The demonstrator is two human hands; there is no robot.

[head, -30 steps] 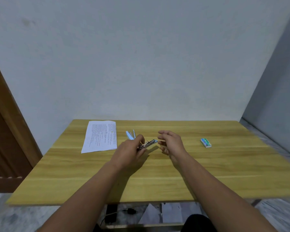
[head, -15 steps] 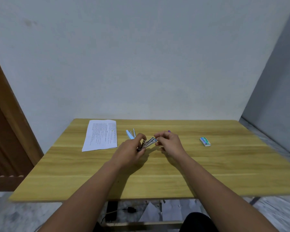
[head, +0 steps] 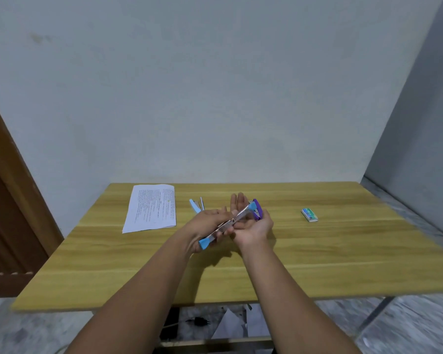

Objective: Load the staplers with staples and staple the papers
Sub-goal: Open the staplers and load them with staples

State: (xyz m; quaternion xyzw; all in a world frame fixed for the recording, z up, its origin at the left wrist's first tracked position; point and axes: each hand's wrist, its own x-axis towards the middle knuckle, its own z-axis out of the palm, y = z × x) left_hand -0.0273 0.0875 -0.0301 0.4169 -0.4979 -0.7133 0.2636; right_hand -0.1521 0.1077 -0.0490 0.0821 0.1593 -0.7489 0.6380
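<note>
Above the middle of the wooden table (head: 343, 251): two hands, one opened stapler between them. Left hand (head: 205, 226), fingers curled under and round the near half of the blue stapler (head: 228, 224); right hand (head: 253, 228), fingertips pinching at its middle, by the hinge. Swung out flat into one long metal strip, tilted from lower left to upper right, a light-blue plastic cap at each end. Held clear of the tabletop.

Counted: staplers, three, it seems. One in the hands. A second, purple stapler (head: 258, 210), lying on the table just behind the right hand, mostly hidden by it. A third, blue-and-white stapler (head: 197, 205), lying open beyond the left hand, near the paper. Stacks of printed papers (head: 152, 208), one, at the far left of the table, lying flat; number of sheets impossible to tell. Staple box (head: 309, 215), one, small, green and white, well to the right and apart from everything else.

Hard to make out: whether any staples sit in the open channel, the strip being too small and blurred. Print on the papers unreadable. Label on the box unreadable. Both forearms cut off by the lower edge. Under the table, scraps of white paper (head: 230, 325) and a dark plug (head: 200, 321), partly hidden by the tabletop.
</note>
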